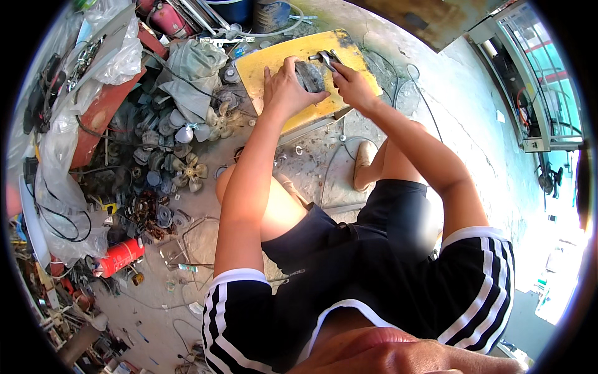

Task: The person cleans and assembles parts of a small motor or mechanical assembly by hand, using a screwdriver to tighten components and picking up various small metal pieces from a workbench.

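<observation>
Ahead of me is a yellow board point(261, 68) with a worn, stained surface, resting on a low support. My left hand point(286, 90) spans a dark grey, squarish block point(309, 77) on it, with thumb and fingers against its edges. The fingers of my right hand point(354, 87) are closed around a hammer-like metal tool point(325, 59). Its short cylindrical end points left, just beyond the block. The tool's exact kind is hard to make out, and my fingers cover part of its handle.
On the left lie a heap of small motors and fan blades point(191, 171), a grey cloth point(193, 75), clear plastic sheeting point(59, 187) and a red canister point(121, 257). Thin cables point(423, 93) cross the floor on the right. A metal-framed cabinet point(529, 81) stands at the far right.
</observation>
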{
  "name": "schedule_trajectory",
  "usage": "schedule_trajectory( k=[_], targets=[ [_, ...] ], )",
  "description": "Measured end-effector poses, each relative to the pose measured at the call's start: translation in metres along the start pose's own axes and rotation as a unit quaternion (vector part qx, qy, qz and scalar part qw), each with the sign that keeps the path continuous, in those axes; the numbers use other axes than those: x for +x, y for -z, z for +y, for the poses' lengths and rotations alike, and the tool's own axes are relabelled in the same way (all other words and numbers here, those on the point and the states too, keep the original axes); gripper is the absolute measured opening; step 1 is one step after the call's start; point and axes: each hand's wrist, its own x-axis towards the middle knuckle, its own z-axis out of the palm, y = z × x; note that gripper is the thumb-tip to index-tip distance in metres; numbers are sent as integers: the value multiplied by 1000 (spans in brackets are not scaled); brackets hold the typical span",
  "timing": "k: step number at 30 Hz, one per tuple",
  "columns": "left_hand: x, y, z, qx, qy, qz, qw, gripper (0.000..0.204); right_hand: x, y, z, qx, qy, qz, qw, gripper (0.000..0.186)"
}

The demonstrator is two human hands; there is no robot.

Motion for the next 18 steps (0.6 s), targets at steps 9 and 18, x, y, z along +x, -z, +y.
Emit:
schedule_trajectory(
  k=[9,18],
  targets=[
    [-3,-5,3,-3,29,-10,1000,108,11,44,-48,-23,-99,-157,982,36],
    [-9,12,-13,-52,16,-6,998,95,61,70,-97,-29,-226,-270,935,19]
  ],
)
